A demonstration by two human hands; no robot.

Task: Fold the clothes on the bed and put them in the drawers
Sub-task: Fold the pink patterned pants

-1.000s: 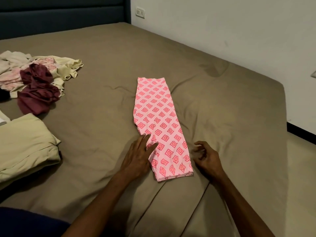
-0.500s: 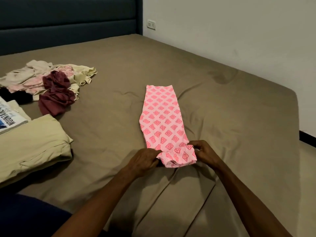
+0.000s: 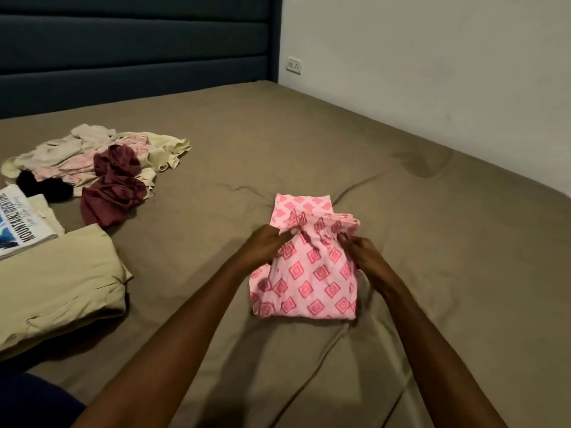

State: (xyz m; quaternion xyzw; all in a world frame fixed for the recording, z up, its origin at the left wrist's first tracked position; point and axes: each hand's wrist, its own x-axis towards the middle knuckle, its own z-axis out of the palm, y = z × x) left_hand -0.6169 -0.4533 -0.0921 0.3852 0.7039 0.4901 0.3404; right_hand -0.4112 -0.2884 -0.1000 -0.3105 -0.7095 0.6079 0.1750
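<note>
Dark blue padded headboard (image 3: 133,57) at bed's head; white wall (image 3: 432,72) alongside, socket (image 3: 294,64) near corner.

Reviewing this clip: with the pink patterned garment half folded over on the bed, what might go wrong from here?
1. Both the left hand and right hand pinch the carried-over edge of the pink garment, and that edge is bunched; laid down like this, the fold may come out creased or crooked.
2. The bed sheet is wrinkled beside it, so the layers may not lie flat.
</note>
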